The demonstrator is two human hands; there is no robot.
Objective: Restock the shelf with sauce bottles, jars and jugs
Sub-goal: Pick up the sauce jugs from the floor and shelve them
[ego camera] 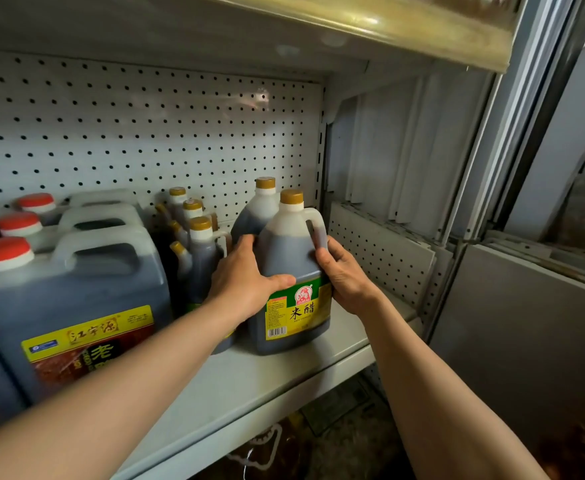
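Two hands are set on a gold-capped vinegar jug (289,271), which stands upright on the white shelf (249,379) near its front edge, towards the right end, label turned outward, presumably so that it can be read by shoppers. It is clasped from both sides: the left hand (246,282) is curled round its left flank with the thumb laid across the front, and the right hand (344,275) is wrapped round the right side just below the handle, a two-sided hold suited to a heavy, full container being squared up. A second like jug (254,211) is placed just behind it, smaller gold-capped bottles (197,244) are ranked to its left, and large red-capped jugs (72,289) are lined up further left, all against the pegboard back (145,133), so that kinds appear to be grouped in rows
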